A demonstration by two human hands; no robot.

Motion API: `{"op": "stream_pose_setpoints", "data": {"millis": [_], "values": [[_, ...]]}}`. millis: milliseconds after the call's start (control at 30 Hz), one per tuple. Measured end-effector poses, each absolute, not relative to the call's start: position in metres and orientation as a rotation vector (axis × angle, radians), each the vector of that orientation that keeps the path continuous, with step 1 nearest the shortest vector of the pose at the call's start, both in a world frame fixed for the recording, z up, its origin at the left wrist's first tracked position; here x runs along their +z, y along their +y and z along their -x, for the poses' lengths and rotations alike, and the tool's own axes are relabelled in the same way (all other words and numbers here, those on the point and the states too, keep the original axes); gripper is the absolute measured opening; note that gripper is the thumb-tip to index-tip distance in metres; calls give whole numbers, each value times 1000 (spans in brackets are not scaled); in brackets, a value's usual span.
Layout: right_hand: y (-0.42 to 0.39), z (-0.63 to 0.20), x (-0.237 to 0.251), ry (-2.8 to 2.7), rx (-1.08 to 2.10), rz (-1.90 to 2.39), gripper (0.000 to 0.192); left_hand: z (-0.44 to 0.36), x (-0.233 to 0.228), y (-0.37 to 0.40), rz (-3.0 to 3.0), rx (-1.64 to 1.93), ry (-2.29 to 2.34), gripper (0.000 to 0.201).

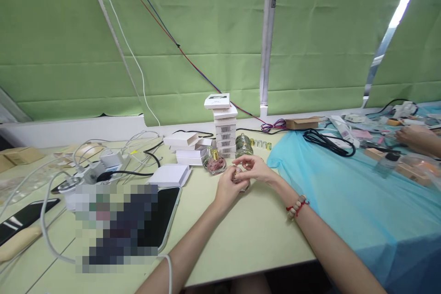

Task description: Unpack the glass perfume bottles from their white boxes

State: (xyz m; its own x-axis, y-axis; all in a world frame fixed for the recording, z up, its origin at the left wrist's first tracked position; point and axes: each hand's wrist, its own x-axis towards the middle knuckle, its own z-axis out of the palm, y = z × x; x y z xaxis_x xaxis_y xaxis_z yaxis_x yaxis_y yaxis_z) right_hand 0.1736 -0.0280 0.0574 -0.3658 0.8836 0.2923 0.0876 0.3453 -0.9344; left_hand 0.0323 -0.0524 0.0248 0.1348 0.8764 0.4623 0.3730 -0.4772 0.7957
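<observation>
My left hand (228,189) and my right hand (255,169) meet above the pale table (248,234), both closed around a small glass bottle (240,179) that is mostly hidden by the fingers. The right fingers sit on the bottle's top. A bead bracelet (296,206) with a red cord circles my right wrist. Just behind the hands stands a pink glass bottle with a gold cap (215,162), and beside it a greenish glass bottle (243,145). A row of small gold caps (261,144) lies farther back.
A stack of white boxes (224,124) stands behind the bottles, with more flat white boxes (182,147) to its left. A tablet (161,216), cables and a power strip (103,165) fill the left. A blue cloth (344,193) covers the right, where another person's hand (415,138) works.
</observation>
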Motion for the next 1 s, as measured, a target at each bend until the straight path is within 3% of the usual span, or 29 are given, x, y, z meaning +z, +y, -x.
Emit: {"op": "stream_pose_setpoints", "data": {"millis": [300, 600, 1000], "values": [[-33, -180, 64, -1635, 1334, 747, 50, -33, 25, -54, -1869, 1300, 1118, 32], [-33, -176, 61, -1625, 1325, 774, 48, -35, 32, -59, -1826, 1298, 1104, 42], [-34, -168, 59, -1550, 1317, 788, 38, -35, 29, -56, -1909, 1316, 1152, 29]]}}
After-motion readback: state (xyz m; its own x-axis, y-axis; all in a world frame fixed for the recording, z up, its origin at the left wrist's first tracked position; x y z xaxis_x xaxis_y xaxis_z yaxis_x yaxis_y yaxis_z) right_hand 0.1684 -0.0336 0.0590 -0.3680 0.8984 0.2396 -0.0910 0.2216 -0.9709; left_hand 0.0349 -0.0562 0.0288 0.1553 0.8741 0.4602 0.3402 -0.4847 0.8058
